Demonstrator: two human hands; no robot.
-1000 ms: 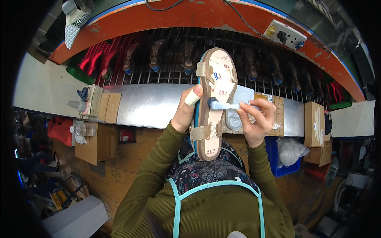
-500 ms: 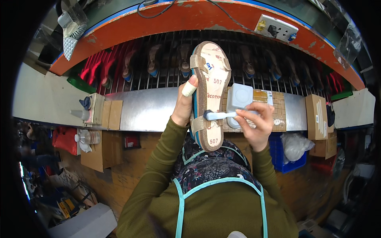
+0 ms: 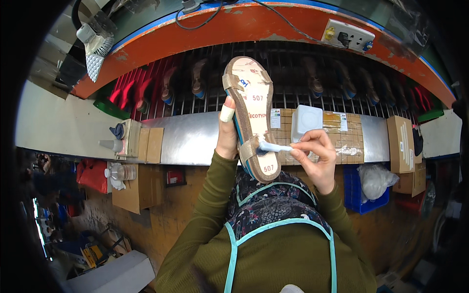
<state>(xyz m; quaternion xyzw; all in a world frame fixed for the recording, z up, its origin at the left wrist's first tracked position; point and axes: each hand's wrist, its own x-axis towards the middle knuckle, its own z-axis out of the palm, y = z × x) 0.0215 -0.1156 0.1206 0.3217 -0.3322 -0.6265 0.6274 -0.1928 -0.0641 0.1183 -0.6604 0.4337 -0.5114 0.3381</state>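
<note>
"Where's the sandal (image 3: 255, 128) now?"

"Up in the air over the tabletop's (image 3: 190, 134) near edge, pale underside facing the wearer. The left hand (image 3: 226, 139) is clamped on its left side."

"And the right hand (image 3: 320, 158)?"

"Fingertips pinched together on the handle of a white brush (image 3: 279, 148). The dark bristles sit against the underside, just beside the lower strap (image 3: 249, 148)."

"So which step is this?"

"Brushing something on around that strap end, I'd judge; I can't make out any coating."

"What does the next move call for?"

"A steady left hand, I'd say, and light strokes that follow the strap's edge."
</note>
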